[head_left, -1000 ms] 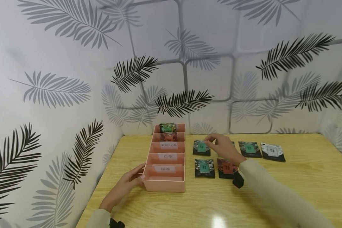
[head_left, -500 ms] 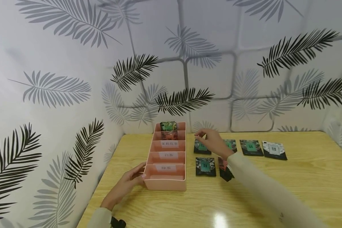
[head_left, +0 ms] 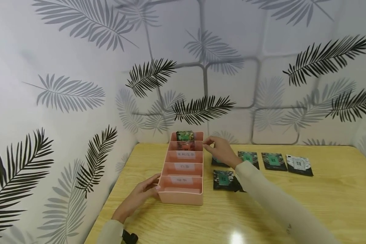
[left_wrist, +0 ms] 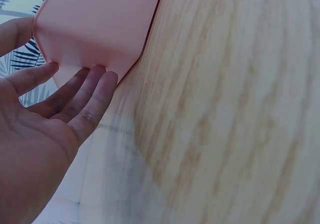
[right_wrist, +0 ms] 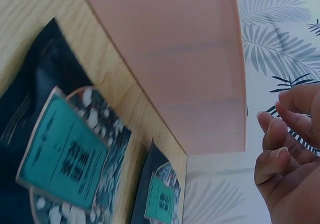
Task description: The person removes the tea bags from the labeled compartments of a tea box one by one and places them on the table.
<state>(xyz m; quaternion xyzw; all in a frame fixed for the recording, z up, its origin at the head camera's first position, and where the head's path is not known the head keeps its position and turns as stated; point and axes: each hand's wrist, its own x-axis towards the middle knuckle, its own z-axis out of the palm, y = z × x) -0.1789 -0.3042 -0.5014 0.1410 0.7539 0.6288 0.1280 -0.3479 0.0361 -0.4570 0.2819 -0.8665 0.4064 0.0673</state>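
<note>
A pink divided box point(head_left: 181, 197) with labelled compartments stands on the table. My left hand point(head_left: 140, 196) holds it at the near left corner; in the left wrist view its fingertips point(left_wrist: 106, 82) press the box wall. My right hand point(head_left: 221, 150) is raised at the box's right rim, fingers loosely curled, nothing seen between them. A green packet point(head_left: 185, 136) stands in the farthest compartment and a red packet point(head_left: 186, 146) in the one before it. Below my right hand lies a dark packet point(head_left: 218, 162), partly covered. Nearer lies a dark packet with a green label point(head_left: 223, 179).
More flat packets lie in the back row on the right: two green-labelled ones, point(head_left: 250, 158) beside point(head_left: 273, 161), then a white-and-black packet point(head_left: 299, 165). My right sleeve point(head_left: 280, 200) crosses over the wooden table point(head_left: 177, 223). A leaf-patterned wall covering point(head_left: 219, 81) rises behind.
My right hand has moved left from above the back-row packets to the box's right rim. My left hand stays at the box corner. The head view has shifted slightly.
</note>
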